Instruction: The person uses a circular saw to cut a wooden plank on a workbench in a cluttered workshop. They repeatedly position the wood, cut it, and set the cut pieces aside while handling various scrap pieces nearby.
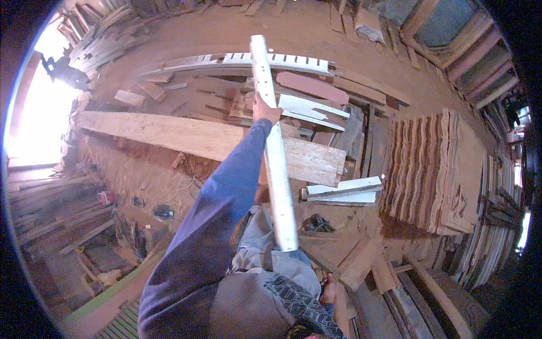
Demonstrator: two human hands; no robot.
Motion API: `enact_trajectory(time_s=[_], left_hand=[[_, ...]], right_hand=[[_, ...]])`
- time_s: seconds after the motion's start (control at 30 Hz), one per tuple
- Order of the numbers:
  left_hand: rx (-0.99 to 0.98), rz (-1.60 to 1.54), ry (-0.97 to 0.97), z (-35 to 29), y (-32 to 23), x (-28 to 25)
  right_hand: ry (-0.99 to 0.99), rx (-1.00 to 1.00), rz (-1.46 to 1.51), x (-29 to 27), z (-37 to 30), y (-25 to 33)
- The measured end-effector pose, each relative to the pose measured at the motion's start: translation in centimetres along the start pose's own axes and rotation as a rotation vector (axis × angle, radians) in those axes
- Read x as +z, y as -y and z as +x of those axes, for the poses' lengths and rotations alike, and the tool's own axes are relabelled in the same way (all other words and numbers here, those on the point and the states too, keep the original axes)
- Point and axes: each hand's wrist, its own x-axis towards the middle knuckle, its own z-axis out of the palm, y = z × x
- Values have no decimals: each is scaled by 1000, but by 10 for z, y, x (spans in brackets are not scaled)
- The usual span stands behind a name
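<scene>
My left hand (266, 111) is closed around a long white wooden strip (274, 152). The strip stretches from above the stacked boards down to my lap, and small dark marks dot its upper part. Under that hand lies a broad pale plank (214, 137), with white slotted pieces (313, 108) and a pink rounded board (312, 87) beyond it. My right hand (328, 289) hangs low beside my body, fingers curled, close to an upright piece of wood (341, 309). What it grips, if anything, is too small to make out.
A stack of wavy-edged brown boards (420, 169) stands to the right. A white piece with a dark bar (344, 192) lies before it. Loose timbers (418, 299) fill the lower right. Cables (192, 181) trail on the dusty ground, and a long white notched strip (276, 61) lies farther off.
</scene>
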Motion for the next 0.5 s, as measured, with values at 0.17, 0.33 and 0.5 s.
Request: enact_trajectory(time_s=[0.17, 0.33, 0.5], left_hand=[[300, 129, 322, 1, -21, -13], [442, 487, 423, -28, -30, 6], [579, 617, 477, -68, -26, 12]], right_hand=[[86, 27, 145, 17, -16, 6], [195, 216, 157, 22, -10, -2], [113, 1, 207, 34, 6, -44]])
